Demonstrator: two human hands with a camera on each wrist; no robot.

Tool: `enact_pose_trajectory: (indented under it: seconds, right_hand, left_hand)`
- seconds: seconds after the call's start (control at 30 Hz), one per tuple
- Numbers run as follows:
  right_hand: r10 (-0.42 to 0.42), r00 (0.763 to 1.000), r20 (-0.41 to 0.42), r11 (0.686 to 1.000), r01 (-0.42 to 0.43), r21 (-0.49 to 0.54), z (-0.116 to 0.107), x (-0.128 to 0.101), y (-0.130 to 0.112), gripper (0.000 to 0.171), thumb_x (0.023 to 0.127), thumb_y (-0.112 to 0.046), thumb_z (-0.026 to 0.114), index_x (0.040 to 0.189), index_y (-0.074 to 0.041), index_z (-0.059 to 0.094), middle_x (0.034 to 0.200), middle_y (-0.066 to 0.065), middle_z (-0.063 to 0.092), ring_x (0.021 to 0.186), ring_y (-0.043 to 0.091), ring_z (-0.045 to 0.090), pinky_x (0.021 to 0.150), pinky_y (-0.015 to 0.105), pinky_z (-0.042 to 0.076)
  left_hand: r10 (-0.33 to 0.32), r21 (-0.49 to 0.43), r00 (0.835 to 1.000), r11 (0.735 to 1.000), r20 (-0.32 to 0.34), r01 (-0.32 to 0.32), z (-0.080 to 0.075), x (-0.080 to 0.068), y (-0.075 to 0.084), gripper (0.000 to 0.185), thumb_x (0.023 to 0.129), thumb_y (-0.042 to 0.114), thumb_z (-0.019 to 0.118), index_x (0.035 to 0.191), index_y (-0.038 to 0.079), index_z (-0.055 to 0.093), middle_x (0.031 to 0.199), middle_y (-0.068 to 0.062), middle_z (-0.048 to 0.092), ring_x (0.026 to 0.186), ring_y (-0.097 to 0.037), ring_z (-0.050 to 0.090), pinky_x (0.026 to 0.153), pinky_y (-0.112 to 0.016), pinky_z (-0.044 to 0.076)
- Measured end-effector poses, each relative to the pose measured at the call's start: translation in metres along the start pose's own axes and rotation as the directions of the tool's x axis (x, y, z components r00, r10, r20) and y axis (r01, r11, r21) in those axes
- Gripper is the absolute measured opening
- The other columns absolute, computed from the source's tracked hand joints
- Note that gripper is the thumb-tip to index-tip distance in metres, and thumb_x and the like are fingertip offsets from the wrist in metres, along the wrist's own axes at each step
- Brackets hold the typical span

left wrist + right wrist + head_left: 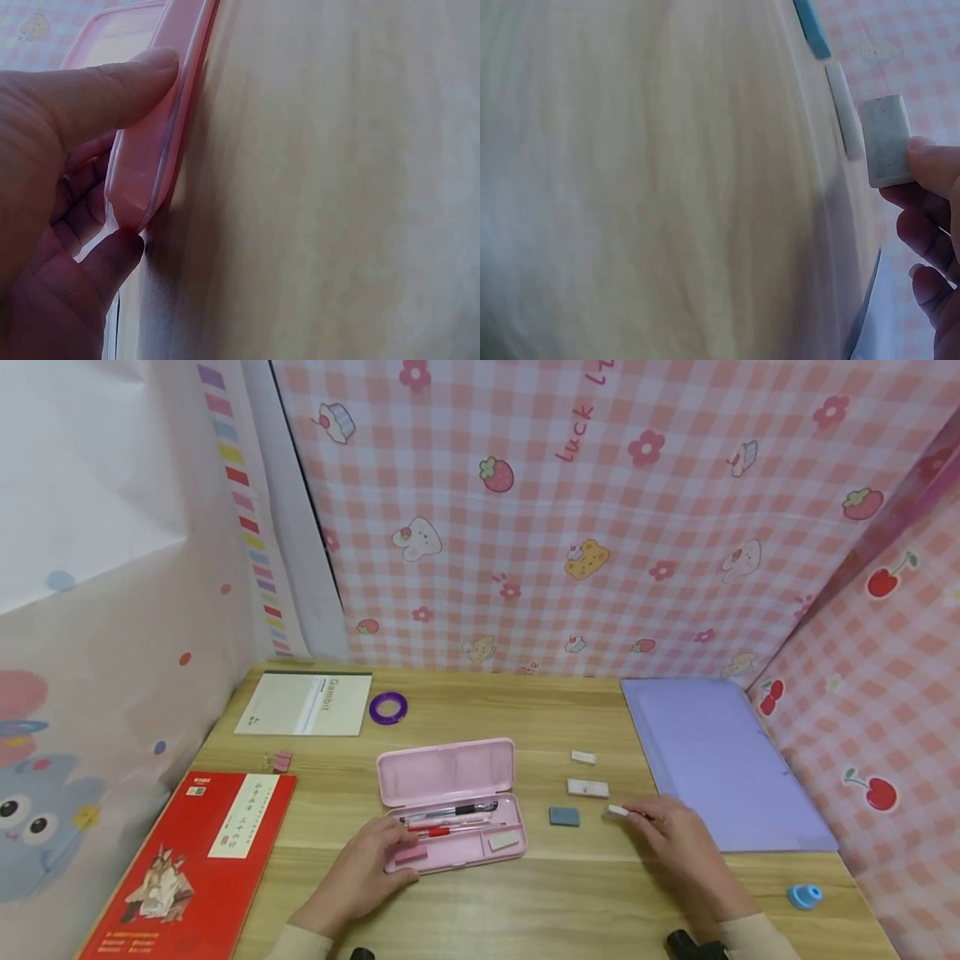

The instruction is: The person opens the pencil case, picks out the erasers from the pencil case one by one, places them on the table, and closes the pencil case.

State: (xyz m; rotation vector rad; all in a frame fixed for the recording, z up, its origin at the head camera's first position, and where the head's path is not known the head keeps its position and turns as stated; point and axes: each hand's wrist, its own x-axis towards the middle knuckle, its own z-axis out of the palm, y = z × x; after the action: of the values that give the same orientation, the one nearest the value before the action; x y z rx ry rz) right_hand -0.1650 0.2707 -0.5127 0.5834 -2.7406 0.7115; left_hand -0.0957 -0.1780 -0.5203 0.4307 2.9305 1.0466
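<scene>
Left hand: my left hand [358,875] grips the front edge of the open pink plastic pencil case [450,806], thumb on its rim.
Right hand: my right hand [678,847] pinches a small white block eraser [618,811] just above the wooden table [480,910].
Nearby: a blue-grey eraser [564,816] and a flat white eraser [588,788] lie beside it.
Risk: I think my hold is thin, only at one end, so the eraser could slip and drop.
</scene>
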Motion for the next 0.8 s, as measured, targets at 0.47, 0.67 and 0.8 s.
enact_pose_trajectory:
  seconds: [0.47,0.67,0.8]
  right_hand:
    - [-0.041,0.999,-0.003,0.996,0.041,-0.073,0.0093,0.0032,0.0061,0.012,0.081,-0.013,0.077,0.093,-0.017,0.076,0.091,-0.002,0.070,0.088,0.019,0.064,0.075,0.042,0.054]
    - [-0.039,0.998,0.047,0.998,0.041,-0.042,0.0077,0.0015,0.0054,0.017,0.077,-0.015,0.080,0.093,-0.017,0.075,0.095,-0.003,0.069,0.092,0.018,0.063,0.079,0.041,0.054]
    - [-0.054,0.995,0.084,0.998,0.056,-0.016,0.0089,0.0010,0.0062,0.024,0.073,-0.014,0.084,0.095,-0.016,0.075,0.096,-0.003,0.068,0.090,0.016,0.063,0.078,0.038,0.055]
  left_hand:
    - [-0.005,-0.007,1.000,1.000,-0.007,0.005,0.0023,-0.0004,-0.0022,0.038,0.071,0.026,0.085,0.105,0.017,0.070,0.114,0.006,0.059,0.110,-0.013,0.052,0.099,-0.041,0.045]
    - [0.011,0.013,1.000,1.000,-0.025,-0.010,0.0027,-0.0007,-0.0019,0.039,0.069,0.023,0.086,0.104,0.015,0.070,0.114,0.004,0.060,0.109,-0.014,0.053,0.098,-0.041,0.046]
    - [0.025,0.014,0.999,1.000,-0.032,-0.024,0.0028,-0.0006,-0.0020,0.039,0.069,0.022,0.086,0.104,0.014,0.070,0.114,0.003,0.060,0.109,-0.015,0.053,0.098,-0.042,0.046]
